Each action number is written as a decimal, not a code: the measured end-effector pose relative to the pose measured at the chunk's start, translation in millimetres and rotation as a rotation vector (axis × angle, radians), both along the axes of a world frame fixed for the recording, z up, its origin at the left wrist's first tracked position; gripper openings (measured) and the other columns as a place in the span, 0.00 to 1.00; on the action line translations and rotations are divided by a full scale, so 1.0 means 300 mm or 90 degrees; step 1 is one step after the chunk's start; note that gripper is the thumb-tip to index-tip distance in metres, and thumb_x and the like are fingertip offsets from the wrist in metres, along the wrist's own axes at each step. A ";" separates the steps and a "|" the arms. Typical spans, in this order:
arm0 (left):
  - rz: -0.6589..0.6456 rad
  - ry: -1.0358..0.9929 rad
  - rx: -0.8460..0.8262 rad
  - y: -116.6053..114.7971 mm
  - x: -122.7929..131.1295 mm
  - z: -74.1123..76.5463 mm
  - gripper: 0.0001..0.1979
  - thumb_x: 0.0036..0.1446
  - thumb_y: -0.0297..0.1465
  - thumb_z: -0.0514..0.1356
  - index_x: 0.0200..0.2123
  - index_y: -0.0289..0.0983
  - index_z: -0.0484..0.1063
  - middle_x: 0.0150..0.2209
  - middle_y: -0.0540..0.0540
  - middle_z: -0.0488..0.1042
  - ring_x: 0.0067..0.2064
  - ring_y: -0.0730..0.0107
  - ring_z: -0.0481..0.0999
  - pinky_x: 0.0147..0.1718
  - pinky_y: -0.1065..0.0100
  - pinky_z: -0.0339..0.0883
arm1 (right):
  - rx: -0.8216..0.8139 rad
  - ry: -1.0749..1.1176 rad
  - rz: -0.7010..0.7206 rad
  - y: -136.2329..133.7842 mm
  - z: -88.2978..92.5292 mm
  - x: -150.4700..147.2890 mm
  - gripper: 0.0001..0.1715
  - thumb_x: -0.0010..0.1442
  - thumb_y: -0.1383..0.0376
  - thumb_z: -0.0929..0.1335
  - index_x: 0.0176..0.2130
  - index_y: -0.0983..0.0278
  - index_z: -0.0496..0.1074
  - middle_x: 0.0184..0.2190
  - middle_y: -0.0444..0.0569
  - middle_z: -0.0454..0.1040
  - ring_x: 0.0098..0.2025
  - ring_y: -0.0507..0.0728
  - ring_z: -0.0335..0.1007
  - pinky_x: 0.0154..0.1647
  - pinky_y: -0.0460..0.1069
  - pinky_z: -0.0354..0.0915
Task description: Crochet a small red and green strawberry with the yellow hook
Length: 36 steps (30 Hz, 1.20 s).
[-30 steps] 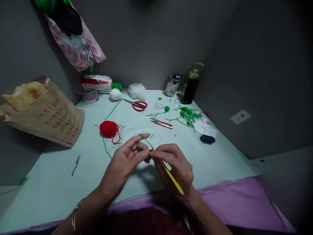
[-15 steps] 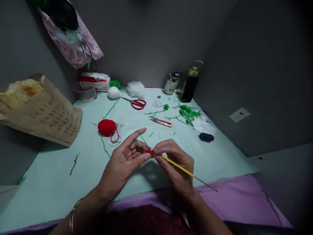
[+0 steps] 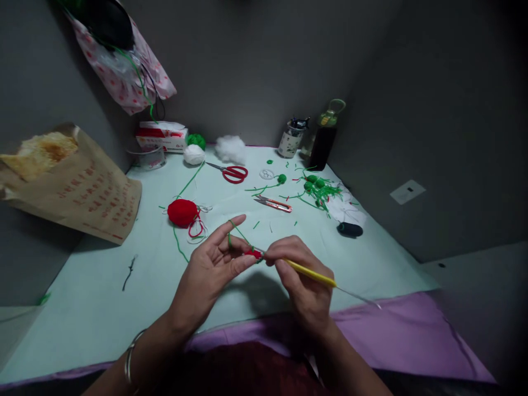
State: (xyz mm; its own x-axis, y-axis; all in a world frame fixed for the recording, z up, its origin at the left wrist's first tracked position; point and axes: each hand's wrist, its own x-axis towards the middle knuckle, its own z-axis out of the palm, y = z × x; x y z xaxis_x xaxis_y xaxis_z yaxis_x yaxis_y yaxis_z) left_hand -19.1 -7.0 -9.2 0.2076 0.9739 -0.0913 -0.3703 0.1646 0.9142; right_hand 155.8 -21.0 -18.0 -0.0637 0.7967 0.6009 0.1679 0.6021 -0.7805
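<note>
Between the thumb and fingers of my left hand [image 3: 214, 264] is pinched a small red and green crochet piece [image 3: 254, 254]. Green yarn [image 3: 243, 233] loops round the raised left index finger and runs down to the piece. My right hand [image 3: 303, 280] is closed round a yellow-handled crochet hook [image 3: 311, 273], whose front end reaches the piece; its tip is hard to make out there. A thin metal end sticks out behind, to the lower right. Left of the hands lies a red yarn ball [image 3: 182, 213], with green yarn trailing past it.
Beyond the hands lie thread snips [image 3: 274, 204] and red-handled scissors [image 3: 231, 172]. Green crocheted pieces [image 3: 319, 187] lie to the right beside a dark thread spool [image 3: 350, 229]. A bottle [image 3: 324, 143] and pen holder [image 3: 291, 140] stand behind. A paper bag of bread [image 3: 94, 192] is at left.
My right hand has drawn slightly right, away from my left, and the hook has rolled and tilted flatter. More of the crochet piece shows between the hands. My left hand is nearly still.
</note>
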 end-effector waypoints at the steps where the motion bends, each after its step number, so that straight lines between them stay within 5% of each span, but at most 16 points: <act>1: -0.005 -0.006 -0.003 -0.003 0.002 -0.001 0.32 0.55 0.28 0.73 0.63 0.43 0.70 0.34 0.55 0.76 0.39 0.76 0.77 0.45 0.74 0.70 | 0.056 -0.046 -0.052 -0.004 -0.006 -0.008 0.17 0.66 0.75 0.67 0.47 0.58 0.79 0.38 0.48 0.77 0.39 0.53 0.74 0.40 0.50 0.72; 6: 0.005 -0.010 0.002 -0.020 0.011 0.006 0.31 0.56 0.29 0.72 0.62 0.41 0.71 0.35 0.53 0.77 0.40 0.75 0.78 0.46 0.73 0.72 | 0.222 -0.176 -0.136 -0.009 -0.044 -0.037 0.25 0.65 0.78 0.66 0.56 0.57 0.76 0.51 0.55 0.77 0.50 0.58 0.77 0.44 0.54 0.77; 13: 0.156 0.114 0.145 -0.036 0.021 -0.013 0.30 0.56 0.26 0.70 0.62 0.43 0.71 0.36 0.54 0.77 0.41 0.75 0.77 0.48 0.73 0.72 | 0.380 -0.253 -0.163 -0.004 -0.064 -0.037 0.20 0.67 0.73 0.67 0.57 0.66 0.75 0.49 0.59 0.79 0.51 0.60 0.76 0.47 0.55 0.78; 18: 0.212 0.190 0.270 -0.043 0.026 -0.033 0.30 0.60 0.23 0.67 0.64 0.47 0.70 0.38 0.54 0.78 0.43 0.76 0.78 0.53 0.75 0.69 | 0.311 -0.178 -0.136 -0.024 -0.050 -0.049 0.23 0.67 0.75 0.64 0.59 0.65 0.72 0.48 0.60 0.80 0.49 0.60 0.79 0.45 0.57 0.79; 27: 0.232 0.234 0.344 -0.042 0.022 -0.047 0.33 0.61 0.20 0.65 0.66 0.48 0.67 0.39 0.54 0.78 0.45 0.76 0.79 0.56 0.75 0.69 | 0.286 -0.195 -0.080 -0.054 -0.041 -0.034 0.21 0.69 0.74 0.61 0.58 0.67 0.70 0.50 0.63 0.79 0.55 0.60 0.78 0.49 0.57 0.79; 36: 0.303 0.304 0.467 -0.032 0.004 -0.081 0.35 0.57 0.20 0.67 0.66 0.44 0.67 0.39 0.50 0.81 0.42 0.65 0.82 0.56 0.60 0.74 | 0.266 -0.192 -0.071 -0.054 -0.014 -0.032 0.19 0.67 0.75 0.61 0.54 0.67 0.71 0.50 0.62 0.79 0.54 0.59 0.79 0.50 0.55 0.79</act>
